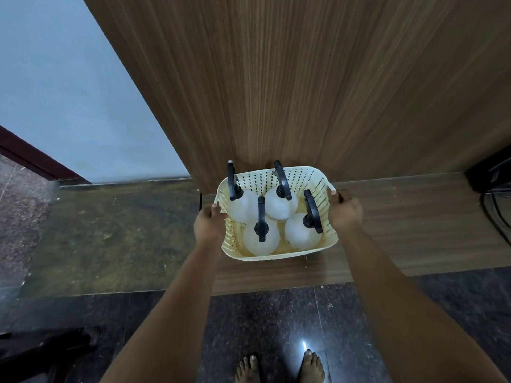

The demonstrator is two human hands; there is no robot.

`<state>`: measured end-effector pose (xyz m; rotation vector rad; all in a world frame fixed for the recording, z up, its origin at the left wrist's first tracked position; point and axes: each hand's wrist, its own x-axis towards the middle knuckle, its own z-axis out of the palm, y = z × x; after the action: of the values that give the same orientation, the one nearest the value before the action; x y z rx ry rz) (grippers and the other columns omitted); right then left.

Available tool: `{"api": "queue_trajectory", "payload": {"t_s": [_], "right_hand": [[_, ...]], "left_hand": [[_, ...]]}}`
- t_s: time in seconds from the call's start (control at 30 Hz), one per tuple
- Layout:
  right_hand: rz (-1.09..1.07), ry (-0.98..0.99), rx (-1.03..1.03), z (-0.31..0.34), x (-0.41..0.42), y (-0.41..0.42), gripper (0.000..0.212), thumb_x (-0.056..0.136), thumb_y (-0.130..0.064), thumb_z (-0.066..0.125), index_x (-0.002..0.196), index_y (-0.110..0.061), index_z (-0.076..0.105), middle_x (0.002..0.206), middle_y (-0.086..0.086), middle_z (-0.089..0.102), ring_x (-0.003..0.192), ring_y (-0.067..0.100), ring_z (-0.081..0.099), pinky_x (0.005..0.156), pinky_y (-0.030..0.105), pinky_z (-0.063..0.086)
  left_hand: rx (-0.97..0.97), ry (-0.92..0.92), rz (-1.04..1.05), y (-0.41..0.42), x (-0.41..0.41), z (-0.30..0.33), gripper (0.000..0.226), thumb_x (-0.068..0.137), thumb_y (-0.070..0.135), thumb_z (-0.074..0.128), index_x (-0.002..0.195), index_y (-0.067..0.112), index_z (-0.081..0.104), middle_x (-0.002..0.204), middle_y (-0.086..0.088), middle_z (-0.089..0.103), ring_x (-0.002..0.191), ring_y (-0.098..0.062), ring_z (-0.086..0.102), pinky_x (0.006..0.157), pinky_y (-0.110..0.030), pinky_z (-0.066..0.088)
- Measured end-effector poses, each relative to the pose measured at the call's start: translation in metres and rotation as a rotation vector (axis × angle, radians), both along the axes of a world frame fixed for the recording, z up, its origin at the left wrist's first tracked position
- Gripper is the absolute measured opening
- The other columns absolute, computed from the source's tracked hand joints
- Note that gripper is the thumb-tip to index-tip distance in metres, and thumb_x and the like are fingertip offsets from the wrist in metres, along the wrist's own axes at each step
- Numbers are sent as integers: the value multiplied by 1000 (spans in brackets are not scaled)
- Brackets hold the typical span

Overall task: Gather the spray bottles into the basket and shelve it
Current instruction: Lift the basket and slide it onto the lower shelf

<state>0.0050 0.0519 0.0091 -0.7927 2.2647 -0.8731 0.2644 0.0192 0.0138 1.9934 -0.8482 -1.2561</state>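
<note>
My bare feet (279, 367) stand on the floor; above, my left hand (209, 225) and right hand (345, 212) have fingers curled round the basket (279, 254) handles. Four spray bottles (261, 237) stand upright inside, above a wooden ledge (414, 230). Uneven lifting could topple them.

A single wide-angle view looked steeply down from the person's head, close over both outstretched arms, facing a wooden panel (304, 78); the dark tiled floor (262, 322) and bare feet (279, 369) filled the bottom edge.
</note>
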Motion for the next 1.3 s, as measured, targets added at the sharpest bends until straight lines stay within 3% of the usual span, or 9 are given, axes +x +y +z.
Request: {"api": "queue_trajectory", "payload": {"t_s": [0.1,0.23,0.37,0.6,0.73,0.93,1.03,1.17,1.3], "right_hand": [[-25,-94,-19,-4,0,-2,30,100,-30,38,105,-11,60,77,1,64,78,22,57,60,25,37],[-47,-118,-20,-3,0,-1,29,99,-29,40,102,-10,60,81,5,63,77,24,56,66,29,40],[-13,-38,11,2,-1,8,29,98,-28,42,105,-7,62,91,9,58,85,27,52,75,32,41],[-9,-40,-10,14,6,40,32,98,-30,42,103,-6,61,90,10,59,85,27,53,73,29,37],[-17,-50,-53,24,11,61,31,99,-30,41,101,-5,61,85,8,58,78,25,52,62,25,34],[-20,-55,-74,26,10,107,30,97,-31,43,97,-10,64,90,11,63,90,32,60,72,30,40],[-42,-72,-53,27,1,143,31,96,-37,41,96,-17,65,102,14,64,98,32,60,84,37,46],[-73,-91,-69,26,-11,196,31,94,-41,44,92,-19,66,99,12,63,91,28,58,83,37,45],[-114,-121,-27,17,-16,248,34,92,-42,45,98,-17,68,108,16,65,99,29,60,92,44,47]], "left_hand": [[19,32,6,-1,-6,-3,32,100,26,38,115,7,58,76,2,65,81,-21,57,84,-37,49],[19,-2,-18,-1,-5,0,31,99,22,37,114,8,61,93,-6,60,78,-22,52,68,-30,39],[32,40,-19,4,2,-4,29,96,16,39,110,8,64,75,2,53,63,-15,46,57,-27,36],[-18,56,-44,32,11,6,27,97,19,39,104,12,64,76,2,53,62,-13,45,58,-29,35],[-57,39,-63,52,19,15,27,96,19,38,104,14,63,80,1,54,67,-15,48,62,-30,37],[-113,27,-57,97,18,27,23,97,21,39,100,15,62,75,2,52,62,-15,45,60,-31,36],[-101,49,-45,132,10,27,23,96,19,40,96,15,62,74,1,50,59,-14,42,56,-29,34],[-100,69,-43,185,-1,24,21,94,17,41,84,14,59,81,3,54,62,-14,43,56,-28,33],[-63,74,-41,238,-7,13,21,96,21,41,93,15,61,78,3,53,64,-14,43,60,-30,36]]}}
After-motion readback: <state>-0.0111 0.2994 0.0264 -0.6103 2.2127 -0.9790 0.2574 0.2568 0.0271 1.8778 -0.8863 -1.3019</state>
